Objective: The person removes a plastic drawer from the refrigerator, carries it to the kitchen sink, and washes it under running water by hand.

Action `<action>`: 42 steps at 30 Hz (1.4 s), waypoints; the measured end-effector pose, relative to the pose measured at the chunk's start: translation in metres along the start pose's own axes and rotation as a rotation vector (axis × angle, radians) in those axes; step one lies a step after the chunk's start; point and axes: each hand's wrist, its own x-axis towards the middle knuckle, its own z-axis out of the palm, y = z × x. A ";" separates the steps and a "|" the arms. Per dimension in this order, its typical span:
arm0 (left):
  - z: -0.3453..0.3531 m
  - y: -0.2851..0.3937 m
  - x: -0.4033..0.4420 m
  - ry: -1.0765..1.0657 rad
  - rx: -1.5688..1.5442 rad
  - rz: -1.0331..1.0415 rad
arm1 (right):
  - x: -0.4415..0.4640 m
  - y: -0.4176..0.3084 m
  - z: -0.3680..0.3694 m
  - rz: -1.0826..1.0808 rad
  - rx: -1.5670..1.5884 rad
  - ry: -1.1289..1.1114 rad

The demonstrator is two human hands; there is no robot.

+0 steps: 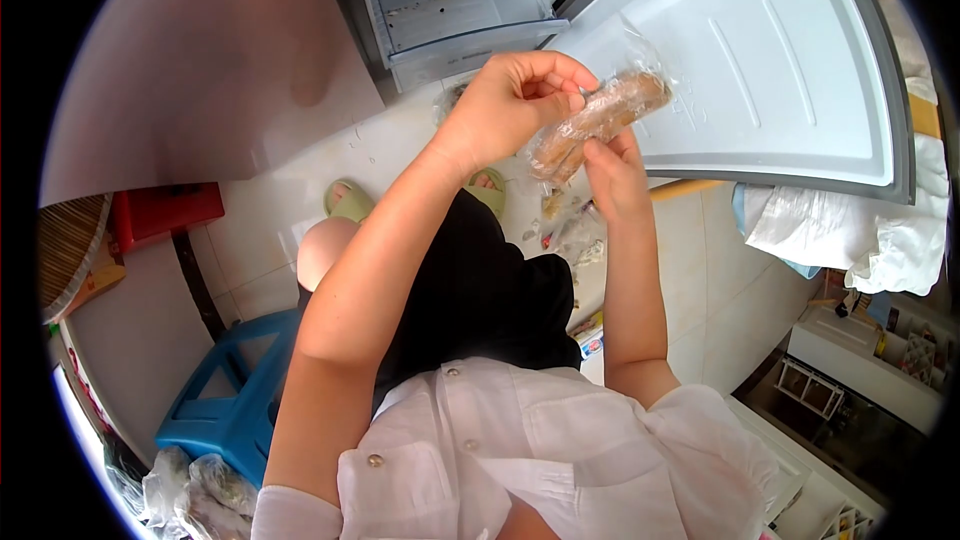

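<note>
Both my hands hold a clear plastic bag with brown, elongated food (602, 125) inside, in front of the open refrigerator door. My left hand (525, 100) pinches the bag's upper edge between thumb and fingers. From below, my right hand (617, 172) supports the bag, its thumb on the near side and its other fingers mostly hidden behind. The food's exact kind is hard to tell through the wrinkled plastic.
An open freezer drawer (455, 45) is ahead, beside the open door (760, 60). A blue stool (225, 390) and red box (165, 215) are at the left. Plastic bags (578, 235) lie on the floor; white cloth (820, 230) hangs at the right.
</note>
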 end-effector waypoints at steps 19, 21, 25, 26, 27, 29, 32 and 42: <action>0.022 -0.014 -0.004 0.044 -0.486 -0.202 | -0.006 -0.027 0.057 -0.925 -1.694 0.434; 0.016 -0.021 0.004 0.108 -0.460 -0.220 | -0.010 -0.043 0.064 -0.833 -1.565 0.275; 0.019 -0.016 0.004 0.110 -0.435 -0.241 | -0.002 -0.072 0.052 -0.797 -1.307 0.367; 0.023 -0.014 0.004 0.129 -0.443 -0.250 | 0.003 -0.075 0.045 -0.727 -1.267 0.368; 0.026 -0.012 0.005 0.146 -0.450 -0.257 | 0.010 -0.079 0.038 -0.659 -1.225 0.370; 0.028 -0.011 0.006 0.116 -0.506 -0.273 | 0.021 -0.084 0.027 -0.528 -1.154 0.351; 0.028 -0.013 0.006 0.054 -0.562 -0.289 | 0.025 -0.088 0.021 -0.387 -1.115 0.303; 0.028 -0.017 0.006 0.003 -0.630 -0.307 | 0.023 -0.087 0.017 -0.328 -1.163 0.289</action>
